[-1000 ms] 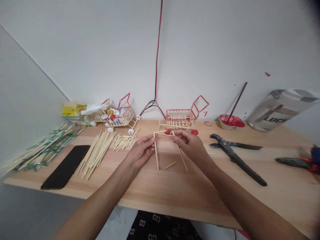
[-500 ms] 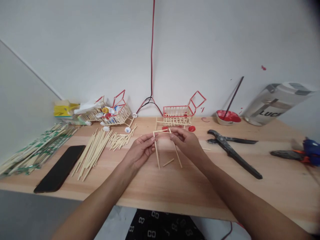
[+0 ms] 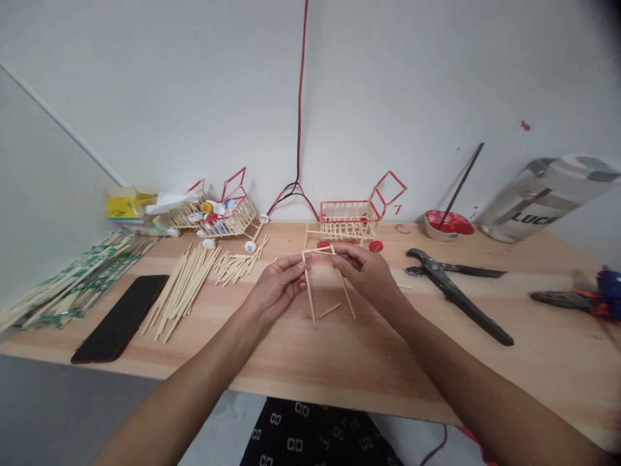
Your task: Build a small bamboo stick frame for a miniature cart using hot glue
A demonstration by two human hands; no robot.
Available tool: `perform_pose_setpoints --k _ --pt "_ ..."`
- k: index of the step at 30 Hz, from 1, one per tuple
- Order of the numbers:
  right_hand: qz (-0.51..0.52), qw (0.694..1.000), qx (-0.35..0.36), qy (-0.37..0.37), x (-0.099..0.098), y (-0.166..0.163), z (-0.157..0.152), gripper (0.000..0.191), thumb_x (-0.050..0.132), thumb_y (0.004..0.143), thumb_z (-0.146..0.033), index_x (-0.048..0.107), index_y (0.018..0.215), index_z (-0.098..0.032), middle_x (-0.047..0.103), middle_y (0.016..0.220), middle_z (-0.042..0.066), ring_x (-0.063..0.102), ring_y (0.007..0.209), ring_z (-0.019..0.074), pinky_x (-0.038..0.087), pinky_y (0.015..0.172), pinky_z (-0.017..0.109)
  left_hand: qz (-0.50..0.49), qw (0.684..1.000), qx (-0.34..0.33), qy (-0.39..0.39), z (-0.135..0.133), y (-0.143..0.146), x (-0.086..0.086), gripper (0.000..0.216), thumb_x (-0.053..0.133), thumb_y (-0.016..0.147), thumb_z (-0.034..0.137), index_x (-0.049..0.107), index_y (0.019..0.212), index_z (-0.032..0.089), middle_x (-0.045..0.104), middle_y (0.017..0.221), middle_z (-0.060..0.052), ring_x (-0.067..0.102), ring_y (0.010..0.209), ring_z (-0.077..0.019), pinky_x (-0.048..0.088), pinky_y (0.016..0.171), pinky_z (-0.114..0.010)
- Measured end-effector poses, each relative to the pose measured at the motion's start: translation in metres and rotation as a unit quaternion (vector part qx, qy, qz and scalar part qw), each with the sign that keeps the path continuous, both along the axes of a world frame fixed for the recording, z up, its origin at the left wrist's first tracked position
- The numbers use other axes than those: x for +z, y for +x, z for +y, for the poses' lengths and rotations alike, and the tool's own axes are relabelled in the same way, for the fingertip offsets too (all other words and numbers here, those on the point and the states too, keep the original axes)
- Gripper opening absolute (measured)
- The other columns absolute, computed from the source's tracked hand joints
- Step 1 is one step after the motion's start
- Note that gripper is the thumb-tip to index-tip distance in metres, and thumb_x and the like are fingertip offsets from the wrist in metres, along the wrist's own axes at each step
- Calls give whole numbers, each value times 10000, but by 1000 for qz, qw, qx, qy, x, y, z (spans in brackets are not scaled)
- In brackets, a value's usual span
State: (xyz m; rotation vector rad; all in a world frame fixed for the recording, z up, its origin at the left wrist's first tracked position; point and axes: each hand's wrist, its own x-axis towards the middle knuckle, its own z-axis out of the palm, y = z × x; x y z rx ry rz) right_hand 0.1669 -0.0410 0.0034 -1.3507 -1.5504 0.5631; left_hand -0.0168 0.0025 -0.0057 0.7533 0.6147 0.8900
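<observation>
Between my hands is a small frame of pale wooden sticks (image 3: 310, 294), with a crosspiece at the far end and two long legs running toward me. My left hand (image 3: 279, 285) pinches its left far corner between thumb and fingers. At the right far corner, my right hand (image 3: 361, 268) grips the frame the same way. A short loose stick (image 3: 330, 310) lies on the table between the legs. Just beyond my hands stands a stick-built toy shopping cart (image 3: 349, 223) with red trim and red wheels.
Left of my hands lie short cut sticks (image 3: 237, 265), longer sticks (image 3: 182, 291), a black phone (image 3: 121, 317) and packaged chopsticks (image 3: 72, 285). Another toy cart (image 3: 230, 217) stands behind them. To the right are black pliers (image 3: 456, 291), a red-paint bowl (image 3: 449, 226) and a glue gun (image 3: 582, 299).
The view has shifted slightly, so everything sits a little further right and higher. Both hands keep their hold on the stick frame.
</observation>
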Motion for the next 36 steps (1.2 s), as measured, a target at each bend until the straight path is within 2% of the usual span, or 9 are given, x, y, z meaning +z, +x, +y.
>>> perform_pose_setpoints --k 14,20,26,29,33,36 --pt "15 1000 4 -8 -4 1 2 312 523 834 -319 649 1080 -175 689 948 49 607 793 154 464 723 275 0 1000 6 -9 1 1 -1 248 705 717 63 693 964 81 656 722 -32 578 558 -51 506 532 -144" --pt "-133 990 5 -40 -6 18 3 264 497 851 -344 710 871 -190 684 749 12 556 638 140 384 583 251 -12 999 40 -8 7 -5 3 229 679 730 34 697 953 80 671 729 -41 574 545 -44 491 509 -128" --pt "-244 968 51 -30 -15 13 2 235 483 867 -269 697 802 -197 698 855 40 592 785 173 402 703 279 -18 999 43 -10 9 -8 4 226 660 742 22 692 962 63 664 721 -40 574 539 -47 487 493 -130" --pt "-272 960 59 -42 -17 10 2 202 508 853 -273 693 809 -206 688 843 40 586 769 168 400 682 276 -17 999 41 -6 10 -9 3 218 649 752 25 691 964 57 664 724 -42 579 547 -49 494 504 -132" --pt "-266 963 20 -36 -15 11 1 187 549 830 -309 692 887 -204 681 863 45 585 735 159 409 656 273 -11 999 42 0 11 -9 2 216 664 740 29 694 951 68 671 735 -44 578 541 -46 495 504 -129" --pt "-197 980 -18 2 -9 12 2 242 542 841 -318 675 993 -184 693 909 60 608 773 162 443 721 293 0 999 33 3 10 -8 1 209 692 718 41 699 924 75 671 728 -39 574 535 -45 496 506 -128"
